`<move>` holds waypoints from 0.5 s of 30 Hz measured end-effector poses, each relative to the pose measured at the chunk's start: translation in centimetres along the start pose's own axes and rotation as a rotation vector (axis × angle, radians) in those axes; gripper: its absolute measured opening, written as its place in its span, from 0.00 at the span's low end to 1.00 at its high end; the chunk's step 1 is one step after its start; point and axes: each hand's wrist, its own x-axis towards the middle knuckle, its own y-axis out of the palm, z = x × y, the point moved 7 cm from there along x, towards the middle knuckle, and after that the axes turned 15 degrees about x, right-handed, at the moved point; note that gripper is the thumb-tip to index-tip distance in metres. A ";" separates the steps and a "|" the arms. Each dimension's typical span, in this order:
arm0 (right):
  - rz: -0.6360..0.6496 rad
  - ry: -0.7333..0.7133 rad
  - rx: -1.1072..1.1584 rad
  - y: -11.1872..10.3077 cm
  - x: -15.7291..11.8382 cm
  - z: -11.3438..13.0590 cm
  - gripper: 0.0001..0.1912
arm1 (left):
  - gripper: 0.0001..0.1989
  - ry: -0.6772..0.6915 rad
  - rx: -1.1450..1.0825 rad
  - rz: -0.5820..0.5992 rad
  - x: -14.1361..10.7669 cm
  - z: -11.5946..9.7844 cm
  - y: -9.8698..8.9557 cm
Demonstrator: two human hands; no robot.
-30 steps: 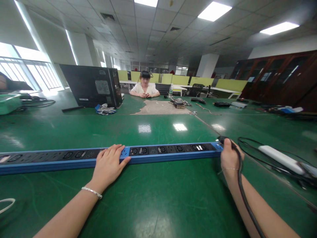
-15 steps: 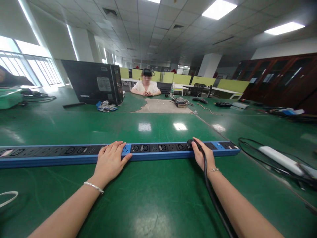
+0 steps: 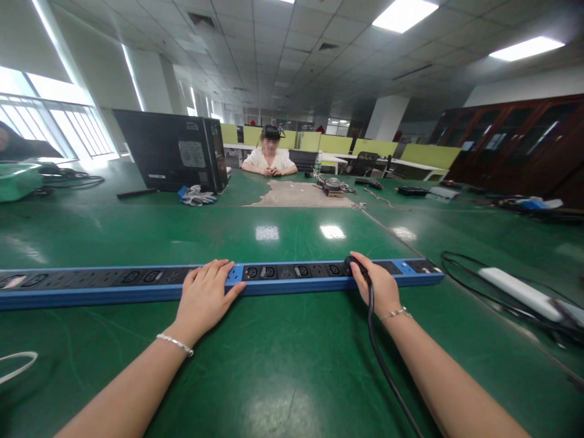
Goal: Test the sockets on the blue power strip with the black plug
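Compared with a second ago, the right hand (image 3: 378, 287) sits farther left along the blue power strip (image 3: 296, 285) on the worktop (image 3: 283, 347), grasping a black plug (image 3: 350, 261) at its sockets (image 3: 334, 269); the left hand (image 3: 205, 292) (relaxed, unclenched) still rests on it.

Location type: open-plan office. Identifying features: yellow-green workstation partitions (image 3: 335, 145), a black chair (image 3: 364, 163), a tiled ceiling (image 3: 260, 52) with flush light panels (image 3: 405, 15), and dark wooden cabinets (image 3: 520, 134) at right.
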 end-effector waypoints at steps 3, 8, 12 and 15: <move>0.009 0.006 -0.024 -0.1 0.0 0.0 0.19 | 0.26 0.001 0.003 0.012 0.0 0.0 0.1; 0.033 0.003 -0.075 -0.2 0.0 -0.1 0.19 | 0.26 -0.002 0.003 0.016 0.0 0.1 0.1; 0.065 -0.023 -0.093 0.4 -0.2 -0.1 0.19 | 0.26 0.005 0.009 0.012 0.0 0.0 0.0; 0.044 -0.019 -0.086 0.5 -0.5 -0.1 0.20 | 0.26 0.004 0.016 0.011 0.0 0.0 0.0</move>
